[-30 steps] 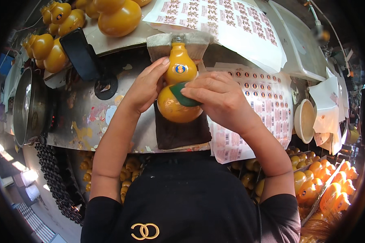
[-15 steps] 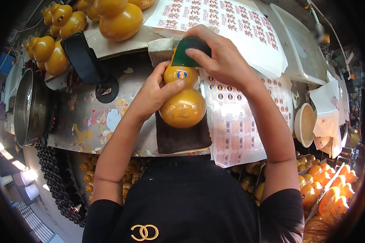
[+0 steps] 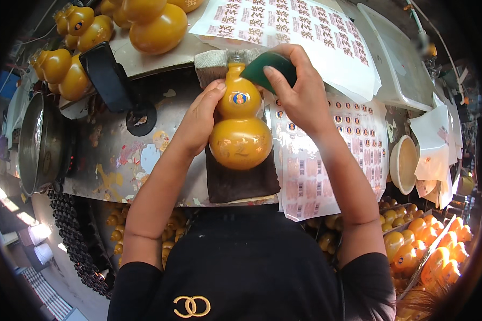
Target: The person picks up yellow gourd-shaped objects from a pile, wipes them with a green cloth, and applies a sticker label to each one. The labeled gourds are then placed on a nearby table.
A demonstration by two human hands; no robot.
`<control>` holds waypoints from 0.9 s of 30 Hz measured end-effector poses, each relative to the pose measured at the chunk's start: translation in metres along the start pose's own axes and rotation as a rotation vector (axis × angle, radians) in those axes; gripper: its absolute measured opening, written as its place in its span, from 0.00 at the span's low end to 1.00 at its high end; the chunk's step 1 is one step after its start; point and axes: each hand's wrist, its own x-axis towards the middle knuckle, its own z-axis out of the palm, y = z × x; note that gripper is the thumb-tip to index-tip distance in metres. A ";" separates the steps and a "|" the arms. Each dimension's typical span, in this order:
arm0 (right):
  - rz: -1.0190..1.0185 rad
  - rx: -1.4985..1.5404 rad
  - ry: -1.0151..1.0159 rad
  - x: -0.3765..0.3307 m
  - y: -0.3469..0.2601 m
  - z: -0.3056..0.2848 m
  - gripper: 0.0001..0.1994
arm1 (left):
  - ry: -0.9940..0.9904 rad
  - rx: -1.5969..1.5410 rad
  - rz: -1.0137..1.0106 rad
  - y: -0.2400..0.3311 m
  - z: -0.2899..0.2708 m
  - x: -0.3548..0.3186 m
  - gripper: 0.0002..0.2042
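Observation:
A mustard-yellow, gourd-shaped bottle (image 3: 240, 144) lies on a dark cloth pad (image 3: 242, 187), its clear glass mouth pointing away from me. On its upper bulb is a small round blue sticker (image 3: 239, 98); faint gold lettering marks the lower bulb. My left hand (image 3: 197, 119) is wrapped round the left side of the upper bulb, holding it. Between the thumb and fingers of my right hand (image 3: 304, 101) is a flat dark-green scraper (image 3: 273, 68). Its pointed corner is at the right of the bottle's neck; I cannot tell whether they touch.
A white folded cloth (image 3: 211, 67) sits beside the bottle's neck. Sticker sheets (image 3: 332, 155) and larger printed sheets (image 3: 289, 37) lie to the right. Leftward are a phone on a stand (image 3: 106, 75) and a metal basin (image 3: 35, 142). More gourd bottles (image 3: 158, 29) stand at the back.
My right hand has moved right and slightly nearer with the scraper, uncovering the bottle's neck. My left thumb has shifted from beside the sticker up to the bulb's left edge.

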 end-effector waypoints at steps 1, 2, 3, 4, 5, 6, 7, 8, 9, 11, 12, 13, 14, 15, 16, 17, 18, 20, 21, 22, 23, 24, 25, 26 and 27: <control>-0.105 -0.064 0.088 -0.001 0.000 0.001 0.12 | 0.005 -0.001 -0.002 -0.001 -0.001 0.000 0.19; -0.316 -0.100 0.097 -0.001 -0.001 -0.001 0.11 | -0.004 -0.043 -0.042 0.002 0.001 0.001 0.20; -0.527 -0.135 0.107 -0.002 -0.002 -0.005 0.11 | -0.011 -0.086 -0.082 0.007 0.003 0.001 0.21; -0.740 -0.168 0.116 -0.006 -0.004 -0.008 0.10 | -0.018 -0.130 -0.120 0.010 0.004 0.000 0.22; -0.849 -0.327 0.067 -0.016 -0.006 -0.008 0.11 | -0.045 -0.009 -0.120 0.010 0.002 0.003 0.28; -0.832 -0.355 -0.184 -0.027 -0.012 -0.010 0.13 | -0.111 -0.063 -0.130 0.009 0.000 0.008 0.30; -0.806 -0.381 -0.209 -0.038 -0.012 -0.012 0.13 | -0.128 -0.048 -0.105 0.007 0.000 0.010 0.30; -0.779 -0.389 -0.232 -0.041 -0.015 -0.015 0.14 | -0.137 -0.019 -0.069 0.010 0.003 0.008 0.31; -0.719 -0.336 -0.249 -0.043 -0.020 -0.019 0.15 | -0.055 0.011 -0.059 0.015 0.008 0.005 0.30; -0.607 -0.213 -0.253 -0.045 -0.011 -0.023 0.17 | -0.019 0.068 -0.015 0.005 -0.001 0.010 0.28; -0.518 -0.146 -0.230 -0.047 -0.012 -0.027 0.16 | -0.024 0.119 0.044 0.007 0.000 0.012 0.26; -0.427 -0.065 -0.148 -0.050 -0.010 -0.030 0.14 | 0.005 0.318 0.148 0.012 0.001 0.006 0.24; -0.355 0.003 -0.059 -0.055 -0.007 -0.032 0.13 | 0.032 0.517 0.236 0.024 0.011 -0.001 0.22; -0.252 0.127 -0.038 -0.058 -0.009 -0.032 0.12 | 0.029 0.482 0.205 0.031 0.012 -0.011 0.15; -0.262 0.187 0.019 -0.060 -0.005 -0.032 0.13 | 0.076 0.687 0.249 0.040 0.011 -0.016 0.13; -0.142 0.245 0.055 -0.069 0.006 -0.035 0.12 | 0.053 0.777 0.410 0.042 0.010 -0.018 0.13; -0.136 0.271 0.094 -0.075 0.009 -0.035 0.12 | 0.036 0.870 0.552 0.040 0.007 -0.026 0.13; -0.024 0.151 0.125 -0.091 0.022 -0.042 0.12 | 0.032 0.820 0.616 0.042 0.009 -0.054 0.15; -0.077 0.215 0.136 -0.095 0.029 -0.040 0.11 | 0.002 0.757 0.595 0.049 0.011 -0.067 0.16; -0.117 0.268 0.140 -0.096 0.031 -0.034 0.11 | 0.003 0.773 0.576 0.055 0.011 -0.083 0.17; -0.096 0.294 0.144 -0.096 0.028 -0.032 0.11 | -0.007 0.770 0.559 0.057 0.013 -0.094 0.17; -0.074 0.318 0.148 -0.096 0.025 -0.030 0.11 | -0.020 0.765 0.542 0.059 0.012 -0.105 0.17; -0.051 0.340 0.154 -0.096 0.022 -0.028 0.11 | 0.022 0.786 0.531 0.061 0.009 -0.116 0.17; -0.078 0.334 0.131 -0.094 0.020 -0.026 0.11 | 0.066 0.806 0.523 0.063 0.006 -0.128 0.17; -0.105 0.325 0.126 -0.094 0.016 -0.025 0.10 | 0.092 0.828 0.517 0.067 0.003 -0.138 0.17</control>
